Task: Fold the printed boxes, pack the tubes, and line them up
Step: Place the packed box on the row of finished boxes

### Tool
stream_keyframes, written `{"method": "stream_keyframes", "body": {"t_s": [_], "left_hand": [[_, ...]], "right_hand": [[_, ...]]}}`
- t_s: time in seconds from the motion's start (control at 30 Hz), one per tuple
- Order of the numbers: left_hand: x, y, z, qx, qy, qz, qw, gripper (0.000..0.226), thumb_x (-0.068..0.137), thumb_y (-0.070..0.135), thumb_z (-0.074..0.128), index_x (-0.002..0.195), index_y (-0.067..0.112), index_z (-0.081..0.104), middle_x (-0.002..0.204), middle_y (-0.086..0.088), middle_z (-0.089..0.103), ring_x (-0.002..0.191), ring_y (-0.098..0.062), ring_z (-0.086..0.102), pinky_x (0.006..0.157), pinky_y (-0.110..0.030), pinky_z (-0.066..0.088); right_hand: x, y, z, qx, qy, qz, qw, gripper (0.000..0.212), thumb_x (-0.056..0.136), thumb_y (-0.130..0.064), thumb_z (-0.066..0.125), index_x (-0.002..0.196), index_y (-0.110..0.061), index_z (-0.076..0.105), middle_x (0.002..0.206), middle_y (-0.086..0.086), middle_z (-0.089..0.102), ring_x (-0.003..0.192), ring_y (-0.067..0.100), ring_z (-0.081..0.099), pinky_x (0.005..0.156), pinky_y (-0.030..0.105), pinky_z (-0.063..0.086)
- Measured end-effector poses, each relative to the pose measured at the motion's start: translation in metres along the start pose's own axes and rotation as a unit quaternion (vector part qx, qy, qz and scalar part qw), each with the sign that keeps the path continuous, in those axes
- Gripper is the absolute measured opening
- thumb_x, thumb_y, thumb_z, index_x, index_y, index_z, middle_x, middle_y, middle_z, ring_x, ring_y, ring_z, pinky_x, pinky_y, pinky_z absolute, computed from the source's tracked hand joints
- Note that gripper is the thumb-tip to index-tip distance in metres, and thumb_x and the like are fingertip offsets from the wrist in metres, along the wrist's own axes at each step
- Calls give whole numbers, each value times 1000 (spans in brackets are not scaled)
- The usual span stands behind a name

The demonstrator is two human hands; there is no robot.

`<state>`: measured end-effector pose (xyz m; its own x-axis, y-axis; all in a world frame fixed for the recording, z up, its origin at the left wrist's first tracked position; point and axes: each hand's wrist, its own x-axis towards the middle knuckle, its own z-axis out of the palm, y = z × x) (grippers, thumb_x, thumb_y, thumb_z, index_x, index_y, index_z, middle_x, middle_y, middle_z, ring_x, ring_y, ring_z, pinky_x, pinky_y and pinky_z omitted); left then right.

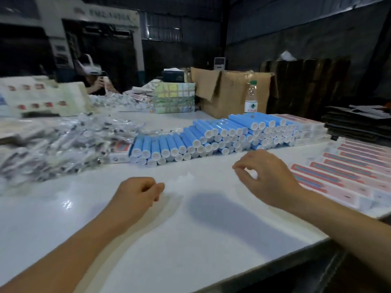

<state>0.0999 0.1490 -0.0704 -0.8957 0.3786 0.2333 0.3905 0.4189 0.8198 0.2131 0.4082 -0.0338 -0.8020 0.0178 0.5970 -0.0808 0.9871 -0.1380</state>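
Both hands empty — my left hand (138,190) loosely fisted, my right hand (267,173) slack-fingered over the white table (190,229). Stacked blue white-capped tubes (211,136) just ahead, flat pink printed boxes (342,174) fanned rightward — within reach.

A dim workshop with dark corrugated metal walls (296,28). A glossy white table (190,240) fills the foreground. A white standing air conditioner (219,63) stands against the far wall.

Dim, motion-blurred wide-angle view; glare on white table (190,240).
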Motion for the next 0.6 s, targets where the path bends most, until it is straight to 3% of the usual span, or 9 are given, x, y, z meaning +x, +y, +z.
{"method": "stream_keyframes", "body": {"t_s": [0.1, 0.23, 0.3, 0.4, 0.47, 0.53, 0.6], "left_hand": [[1, -2, -2, 85, -40, 28, 995, 42, 90, 28, 59, 53, 11, 48, 47, 7, 46, 46, -5, 38, 53, -24, 33], [5, -1, -1, 96, -54, 30, 993, 48, 88, 28, 57, 44, 21, 39, 44, 7, 36, 49, -9, 32, 56, -31, 28], [6, -2, -1, 106, -55, 25, 993, 46, 88, 26, 56, 43, 26, 45, 44, 8, 40, 51, -10, 34, 58, -31, 31], [5, 2, -1, 125, -82, 16, 989, 46, 90, 31, 54, 48, 48, 54, 47, 21, 49, 54, -5, 41, 59, -28, 35], [4, 6, -1, 151, -89, 19, 984, 38, 91, 34, 52, 55, 44, 59, 55, 20, 55, 61, -4, 48, 60, -28, 38], [4, 8, 0, 168, -97, 23, 981, 24, 92, 35, 50, 76, 35, 68, 76, 13, 65, 78, -12, 57, 70, -31, 46], [2, 10, 0, 185, -101, 23, 977, 25, 93, 35, 48, 94, 26, 71, 91, 4, 68, 85, -16, 58, 78, -37, 49]], "right_hand": [[36, -48, 42, 37, -48, -48, 997, 23, 91, -24, 52, 73, -14, 62, 72, -3, 59, 69, 17, 50, 62, 31, 39], [67, -91, 89, 60, -119, -60, 989, 34, 94, -28, 47, 61, -21, 42, 67, -5, 48, 65, 17, 45, 59, 32, 33], [71, -96, 104, 80, -166, -43, 982, 33, 90, -23, 49, 59, -24, 37, 68, -3, 50, 67, 18, 45, 59, 32, 34], [72, -92, 114, 94, -200, -31, 975, 25, 76, -15, 56, 62, -27, 39, 67, -8, 49, 65, 15, 45, 55, 28, 32], [72, -88, 117, 89, -196, -35, 976, 23, 75, -15, 58, 66, -29, 42, 68, -9, 49, 63, 9, 43, 53, 24, 30], [70, -84, 119, 88, -194, -39, 976, 24, 75, -16, 59, 67, -31, 43, 69, -9, 50, 64, 6, 45, 54, 23, 30], [71, -84, 119, 81, -199, -41, 976, 25, 73, -17, 62, 66, -33, 44, 67, -8, 53, 64, 6, 47, 54, 24, 31]]}}
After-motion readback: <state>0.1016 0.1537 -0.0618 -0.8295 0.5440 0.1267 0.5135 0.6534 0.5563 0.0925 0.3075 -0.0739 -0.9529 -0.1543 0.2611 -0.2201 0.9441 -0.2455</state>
